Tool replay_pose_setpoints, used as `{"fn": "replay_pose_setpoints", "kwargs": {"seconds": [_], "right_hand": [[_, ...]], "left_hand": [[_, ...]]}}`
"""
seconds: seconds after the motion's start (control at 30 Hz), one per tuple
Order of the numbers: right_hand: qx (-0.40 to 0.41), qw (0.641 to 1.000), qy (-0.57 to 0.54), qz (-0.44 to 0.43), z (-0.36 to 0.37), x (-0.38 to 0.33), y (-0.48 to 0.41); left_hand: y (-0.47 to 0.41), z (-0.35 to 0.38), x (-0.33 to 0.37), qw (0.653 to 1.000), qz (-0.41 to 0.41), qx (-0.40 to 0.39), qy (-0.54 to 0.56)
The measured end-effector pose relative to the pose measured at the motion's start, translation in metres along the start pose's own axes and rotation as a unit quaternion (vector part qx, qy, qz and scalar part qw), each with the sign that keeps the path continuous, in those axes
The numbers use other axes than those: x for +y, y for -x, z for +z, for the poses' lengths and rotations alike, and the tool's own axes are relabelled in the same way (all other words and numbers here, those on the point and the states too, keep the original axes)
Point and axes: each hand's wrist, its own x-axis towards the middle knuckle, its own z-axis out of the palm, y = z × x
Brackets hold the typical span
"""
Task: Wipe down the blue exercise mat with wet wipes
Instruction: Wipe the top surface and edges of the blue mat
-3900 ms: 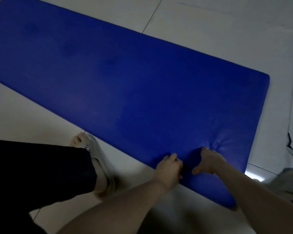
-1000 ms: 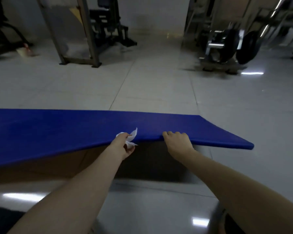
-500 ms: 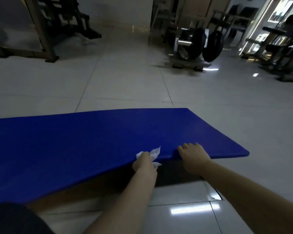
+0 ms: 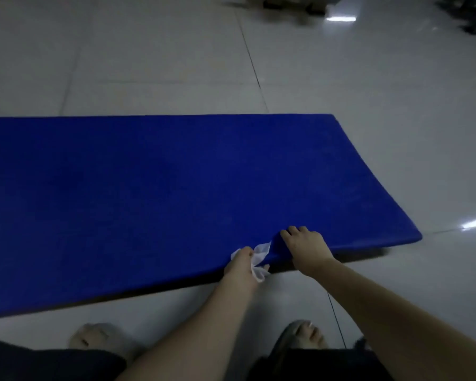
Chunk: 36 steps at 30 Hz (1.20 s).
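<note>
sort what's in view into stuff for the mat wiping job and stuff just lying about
For the job:
- blue exercise mat
- wet wipe, held in the left hand
- right hand, gripping the mat's near edge

Just about:
- slippers on the person's feet
- dark blurred equipment at the far edge
- tiled floor

The mat (image 4: 176, 188) lies on the floor (image 4: 149, 64). On its near edge sit the left hand (image 4: 241, 266), holding the wipe (image 4: 261, 253), and the right hand (image 4: 305, 246) beside it.

Matt blue mat (image 4: 176, 188), glossy tiled floor (image 4: 368, 92), thin white wipe (image 4: 261, 253).
</note>
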Motion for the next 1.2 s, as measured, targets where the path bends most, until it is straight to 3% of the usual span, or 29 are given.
{"fn": "replay_pose_setpoints", "kwargs": {"seconds": [0.17, 0.33, 0.43, 0.47, 0.6, 0.67, 0.77, 0.87, 0.97, 1.07, 1.13, 1.2], "right_hand": [[-0.038, 0.999, -0.007, 0.026, 0.048, 0.014, 0.023], [-0.078, 0.996, -0.026, 0.034, 0.069, 0.041, 0.033], [-0.144, 0.986, -0.081, 0.033, 0.069, 0.044, 0.030], [-0.156, 0.981, -0.105, 0.038, 0.064, 0.041, 0.026], [-0.093, 0.968, -0.231, 0.015, 0.038, 0.005, 0.006], [-0.067, 0.943, -0.325, -0.029, 0.023, -0.023, -0.002], [-0.084, 0.903, -0.413, -0.076, 0.003, -0.064, -0.006], [-0.059, 0.886, -0.454, -0.076, -0.006, -0.085, -0.005], [-0.024, 0.860, -0.507, -0.046, -0.009, -0.087, -0.007], [0.014, 0.856, -0.517, 0.010, -0.005, -0.081, -0.008], [-0.015, 0.862, -0.504, 0.045, 0.002, -0.070, -0.008], [-0.049, 0.884, -0.454, 0.097, 0.014, -0.054, -0.007]], "left_hand": [[-0.012, 0.000, -0.057, 0.998, -0.057, -0.017, 0.006], [-0.011, 0.020, -0.066, 0.995, -0.079, -0.040, -0.053], [-0.014, 0.013, -0.062, 0.976, -0.132, -0.014, -0.172], [-0.021, 0.005, -0.064, 0.972, -0.114, 0.010, -0.203], [-0.022, -0.028, -0.063, 0.966, 0.032, 0.097, -0.237], [-0.019, -0.033, -0.046, 0.961, 0.062, 0.089, -0.255], [0.001, -0.027, -0.008, 0.972, 0.050, 0.038, -0.228], [0.019, -0.025, 0.020, 0.982, 0.006, -0.019, -0.187], [0.027, -0.038, 0.039, 0.969, 0.017, -0.058, -0.238], [0.015, -0.062, 0.048, 0.949, 0.015, -0.082, -0.303], [0.005, -0.087, 0.046, 0.934, 0.080, 0.004, -0.348], [-0.011, -0.124, 0.042, 0.866, 0.186, 0.220, -0.408]]}}
